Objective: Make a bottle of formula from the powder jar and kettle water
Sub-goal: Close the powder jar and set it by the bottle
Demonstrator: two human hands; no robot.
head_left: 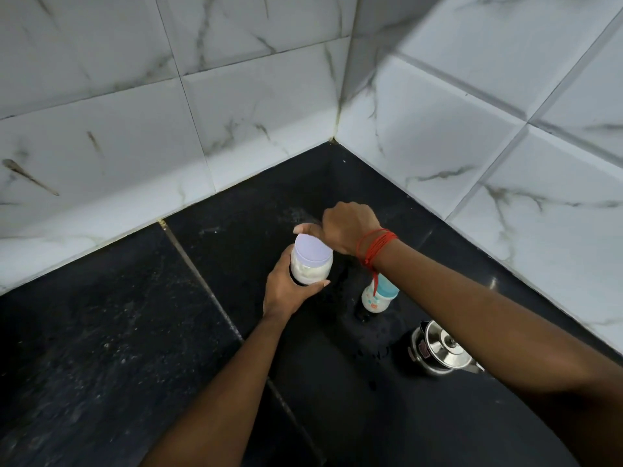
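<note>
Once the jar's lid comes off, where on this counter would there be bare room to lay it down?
The counter is bare left of the seam, out to the left wall. Another free patch lies in the corner behind the right hand. It is crowded on the right: baby bottle and kettle stand close under the forearm. The left hand holds the powder jar.

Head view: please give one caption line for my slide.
Left hand holds the powder jar; right hand grips its lid.
</note>
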